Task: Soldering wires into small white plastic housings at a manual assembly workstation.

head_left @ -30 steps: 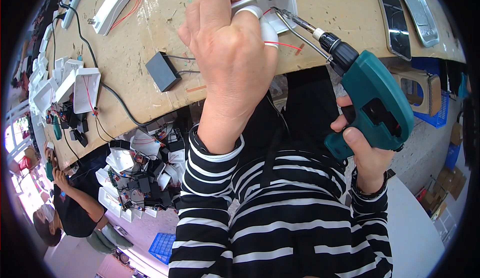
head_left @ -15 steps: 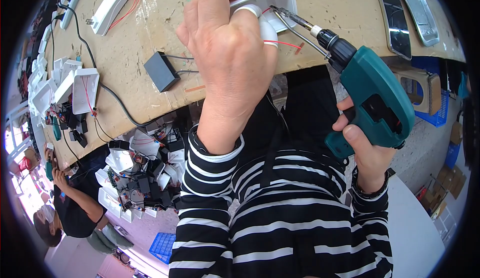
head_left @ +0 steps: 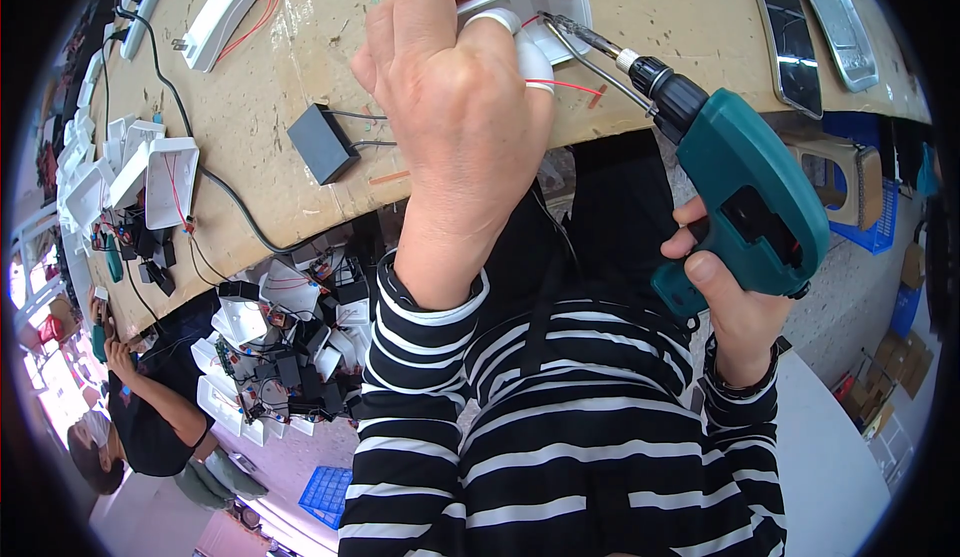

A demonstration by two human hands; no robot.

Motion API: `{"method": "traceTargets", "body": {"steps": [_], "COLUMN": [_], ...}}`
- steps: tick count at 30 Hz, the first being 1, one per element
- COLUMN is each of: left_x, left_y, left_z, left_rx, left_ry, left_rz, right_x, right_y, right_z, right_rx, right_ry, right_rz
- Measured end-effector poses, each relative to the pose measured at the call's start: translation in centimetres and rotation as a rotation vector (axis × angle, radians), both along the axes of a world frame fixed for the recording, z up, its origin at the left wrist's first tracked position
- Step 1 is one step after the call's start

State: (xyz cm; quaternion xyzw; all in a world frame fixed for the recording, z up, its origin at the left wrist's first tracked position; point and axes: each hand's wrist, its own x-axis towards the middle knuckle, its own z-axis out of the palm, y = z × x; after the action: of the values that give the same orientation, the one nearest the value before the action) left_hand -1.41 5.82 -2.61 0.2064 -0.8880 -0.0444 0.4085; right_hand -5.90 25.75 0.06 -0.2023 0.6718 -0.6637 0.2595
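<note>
the left hand [head_left: 460, 87], back upward, is curled around the near side of a white plastic shell [head_left: 572, 2], which lies ahead of its knuckles over the table [head_left: 690, 52]; the fingertips are mostly hidden, so i cannot tell just what they pinch. white covers [head_left: 536, 57] wrap at least two of its digits, and a red wire [head_left: 566, 87] sticks out to the right from beside them.

the right hand [head_left: 742, 315] is closed about the handle of a green pistol-shaped soldering tool [head_left: 755, 187], its thumb on the near side and two fingertips showing by the trigger. the tool's tip and a thin bent metal tube [head_left: 607, 75] slant away from this hand, ahead and to the left, and meet at the open inside of the shell, just right of the left hand; whether the tip touches anything there i cannot make out.

left of the left wrist, a black box [head_left: 323, 144] lies on the table, two dark leads running from it toward and under the hand. farther out ahead and left is a white plug-in unit [head_left: 222, 22] with red wires. beside the left forearm, lower than the table, sits a heap of white shells and black boxes [head_left: 300, 357]. well right of the tool, ahead of the right hand, lies a dark glossy panel [head_left: 785, 42].
</note>
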Motion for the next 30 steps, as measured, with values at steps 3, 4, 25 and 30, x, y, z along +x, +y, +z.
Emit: {"method": "traceTargets", "body": {"steps": [3, 4, 25, 30], "left_x": [0.0, 0.01, 0.39, 0.38], "left_y": [0.02, 0.01, 0.38, 0.38], "left_z": [0.08, 0.09, 0.5, 0.49], "left_rx": [-0.005, -0.005, -0.129, -0.129], "left_ry": [-0.005, -0.004, -0.071, -0.078], "left_rz": [0.005, 0.005, 0.045, 0.052], "right_x": [-0.14, -0.19, 0.0, 0.09], "right_y": [0.37, 0.55, 0.49, 0.67], "right_z": [-0.1, -0.15, -0.11, -0.15], "right_rx": [0.042, 0.102, -0.004, -0.021], "right_ry": [0.024, 0.054, -0.004, -0.005], "right_rz": [0.025, 0.07, 0.044, 0.044]}}
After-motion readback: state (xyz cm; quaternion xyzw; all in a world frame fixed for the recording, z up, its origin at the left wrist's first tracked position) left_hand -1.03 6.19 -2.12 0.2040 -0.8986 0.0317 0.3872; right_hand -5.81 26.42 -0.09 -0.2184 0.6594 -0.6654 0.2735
